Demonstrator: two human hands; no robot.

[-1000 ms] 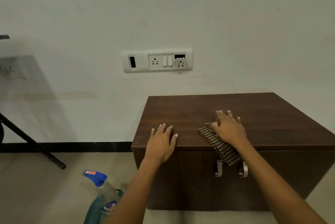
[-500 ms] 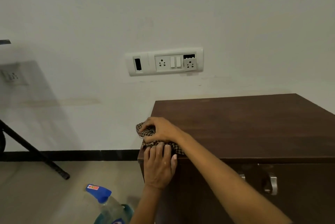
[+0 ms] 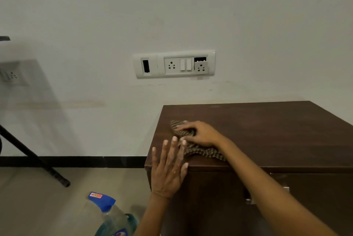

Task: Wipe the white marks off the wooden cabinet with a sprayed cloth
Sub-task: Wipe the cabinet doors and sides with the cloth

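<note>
A dark brown wooden cabinet (image 3: 267,132) stands against the white wall. My right hand (image 3: 198,132) presses a brown checked cloth (image 3: 202,151) flat on the cabinet's top near its front left corner. Part of the cloth shows beyond my fingertips, and part trails under my wrist. My left hand (image 3: 170,167) rests flat with fingers spread over the cabinet's front left edge and holds nothing. I see no clear white marks on the top from here.
A spray bottle (image 3: 112,214) with a blue trigger head stands on the tiled floor at my lower left. A black tripod leg (image 3: 36,161) slants to the floor at far left. A white socket panel (image 3: 174,64) sits on the wall. Metal handles (image 3: 285,190) show on the cabinet front.
My right hand swept the cloth from the middle of the top to the left corner, then slightly back right. The view shifted so that the cabinet sits further right.
</note>
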